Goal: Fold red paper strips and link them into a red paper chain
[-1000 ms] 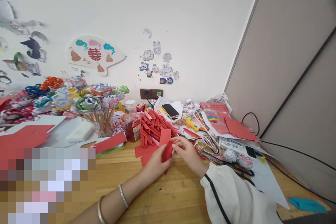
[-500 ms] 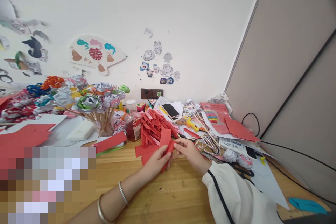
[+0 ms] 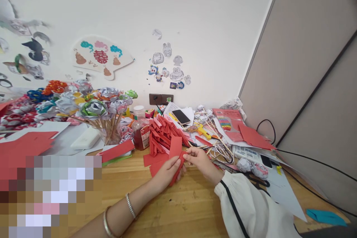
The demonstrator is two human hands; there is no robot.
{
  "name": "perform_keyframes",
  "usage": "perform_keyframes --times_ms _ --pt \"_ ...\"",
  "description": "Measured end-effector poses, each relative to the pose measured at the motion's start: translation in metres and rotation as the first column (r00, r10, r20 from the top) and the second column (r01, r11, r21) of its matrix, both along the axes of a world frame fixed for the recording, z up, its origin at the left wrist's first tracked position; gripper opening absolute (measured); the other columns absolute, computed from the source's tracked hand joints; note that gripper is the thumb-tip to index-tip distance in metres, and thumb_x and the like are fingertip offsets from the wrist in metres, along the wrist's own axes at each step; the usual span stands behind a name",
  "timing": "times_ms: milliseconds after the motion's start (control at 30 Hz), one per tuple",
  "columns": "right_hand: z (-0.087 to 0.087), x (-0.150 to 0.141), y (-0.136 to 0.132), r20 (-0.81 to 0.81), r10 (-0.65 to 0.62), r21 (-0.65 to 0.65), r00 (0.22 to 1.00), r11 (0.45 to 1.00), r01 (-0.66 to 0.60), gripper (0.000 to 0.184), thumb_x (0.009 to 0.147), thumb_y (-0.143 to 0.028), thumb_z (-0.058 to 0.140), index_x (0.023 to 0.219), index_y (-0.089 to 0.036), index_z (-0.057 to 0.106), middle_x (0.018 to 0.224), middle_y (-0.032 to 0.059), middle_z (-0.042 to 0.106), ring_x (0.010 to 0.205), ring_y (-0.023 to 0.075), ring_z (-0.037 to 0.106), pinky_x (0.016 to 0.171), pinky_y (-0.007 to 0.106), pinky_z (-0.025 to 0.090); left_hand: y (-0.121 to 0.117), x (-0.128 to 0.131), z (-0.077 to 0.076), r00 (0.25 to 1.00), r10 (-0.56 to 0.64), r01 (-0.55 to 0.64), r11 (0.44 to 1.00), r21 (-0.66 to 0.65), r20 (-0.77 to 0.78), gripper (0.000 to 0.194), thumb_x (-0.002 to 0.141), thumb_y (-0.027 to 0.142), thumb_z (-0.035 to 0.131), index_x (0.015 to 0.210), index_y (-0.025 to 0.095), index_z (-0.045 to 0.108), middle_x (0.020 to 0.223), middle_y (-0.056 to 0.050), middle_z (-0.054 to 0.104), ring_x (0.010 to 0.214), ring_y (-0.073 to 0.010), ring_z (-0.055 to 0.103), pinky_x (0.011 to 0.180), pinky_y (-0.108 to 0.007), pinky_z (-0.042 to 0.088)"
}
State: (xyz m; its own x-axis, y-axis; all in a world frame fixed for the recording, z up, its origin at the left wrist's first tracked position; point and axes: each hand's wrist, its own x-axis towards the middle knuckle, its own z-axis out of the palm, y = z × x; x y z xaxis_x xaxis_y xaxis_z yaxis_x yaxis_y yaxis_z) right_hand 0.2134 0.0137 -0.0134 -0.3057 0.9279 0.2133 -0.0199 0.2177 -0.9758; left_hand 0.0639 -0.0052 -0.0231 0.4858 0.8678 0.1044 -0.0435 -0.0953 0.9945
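Many done, one under way, some left

At far left, flat red sheets (image 3: 28,143) lie apparently unworked. Farther right, a heap of folded red papers (image 3: 164,137) looks finished, too tangled to count. Just in front of it is the red piece (image 3: 177,173) being worked, in the air between both hands and seemingly part-folded: the left hand (image 3: 164,173) grips it between thumb and fingers, the right hand (image 3: 199,160) pinches its edge. More red paper (image 3: 256,136) lies at the right, seemingly for later use.

The wooden table (image 3: 139,208) is crowded along its back: paper flowers (image 3: 93,108), a cup of sticks (image 3: 107,132), a bottle (image 3: 141,135), a phone (image 3: 181,117), a yellow glue gun (image 3: 204,132), a string of beads (image 3: 221,152) and scissors (image 3: 258,181), partly covered.

Behind stands a white wall (image 3: 195,3) with a fan-shaped cutout (image 3: 95,63), then small cartoon cutouts (image 3: 176,74); a grey partition (image 3: 312,63) closes the right side.
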Motion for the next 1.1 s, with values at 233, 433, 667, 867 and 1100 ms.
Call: perform_keyframes --times_ms 233,433,667,867,1100 --pt "-0.001 0.000 0.001 0.024 -0.010 0.017 1.000 1.000 0.010 0.027 0.068 -0.040 0.057 0.063 -0.015 0.052 0.051 -0.0041 0.046 0.048 0.0078 0.041 0.048 0.020 0.032 0.001 0.000 -0.002 1.000 -0.004 0.005 0.999 0.032 -0.021 0.038 0.078 0.048 0.036 0.074 0.013 0.049 0.057 0.002 0.047 0.042 -0.0060 0.041 0.041 -0.018 0.033" --pt "0.007 0.000 -0.004 0.034 0.080 0.045 0.996 0.996 -0.082 0.039 0.077 -0.045 0.044 0.052 -0.015 0.045 0.048 -0.0027 0.045 0.047 0.0082 0.041 0.049 0.021 0.031 0.002 -0.001 -0.003 0.999 -0.032 0.032 0.999 0.036 -0.003 0.038 0.077 0.049 0.037 0.081 0.013 0.049 0.066 -0.001 0.051 0.043 -0.0051 0.041 0.040 -0.018 0.033" --pt "0.006 0.000 -0.003 -0.012 0.125 0.017 0.992 0.992 -0.124 0.036 0.075 -0.042 0.048 0.052 -0.015 0.045 0.048 -0.0036 0.044 0.045 0.0077 0.042 0.049 0.020 0.029 0.000 -0.001 -0.002 0.999 -0.022 0.025 0.998 0.064 -0.035 0.035 0.080 0.044 0.036 0.078 0.012 0.051 0.062 0.001 0.048 0.044 -0.0056 0.039 0.039 -0.018 0.032" --pt "0.008 0.000 -0.004 0.000 0.132 0.003 0.991 0.991 -0.132 0.036 0.075 -0.043 0.048 0.052 -0.015 0.045 0.048 -0.0038 0.045 0.046 0.0081 0.043 0.050 0.021 0.030 0.001 0.000 -0.002 0.998 -0.001 0.005 0.997 0.071 -0.058 0.035 0.079 0.045 0.035 0.076 0.013 0.050 0.063 0.000 0.050 0.044 -0.0054 0.038 0.039 -0.018 0.031" --pt "0.005 0.001 -0.002 0.006 0.102 0.006 0.995 0.995 -0.102 0.031 0.074 -0.040 0.051 0.056 -0.015 0.049 0.050 -0.0037 0.046 0.048 0.0079 0.043 0.051 0.021 0.032 0.003 -0.001 -0.005 0.995 0.023 -0.018 0.998 0.056 -0.093 0.035 0.078 0.046 0.037 0.074 0.014 0.049 0.063 0.001 0.050 0.043 -0.0052 0.038 0.039 -0.017 0.031"
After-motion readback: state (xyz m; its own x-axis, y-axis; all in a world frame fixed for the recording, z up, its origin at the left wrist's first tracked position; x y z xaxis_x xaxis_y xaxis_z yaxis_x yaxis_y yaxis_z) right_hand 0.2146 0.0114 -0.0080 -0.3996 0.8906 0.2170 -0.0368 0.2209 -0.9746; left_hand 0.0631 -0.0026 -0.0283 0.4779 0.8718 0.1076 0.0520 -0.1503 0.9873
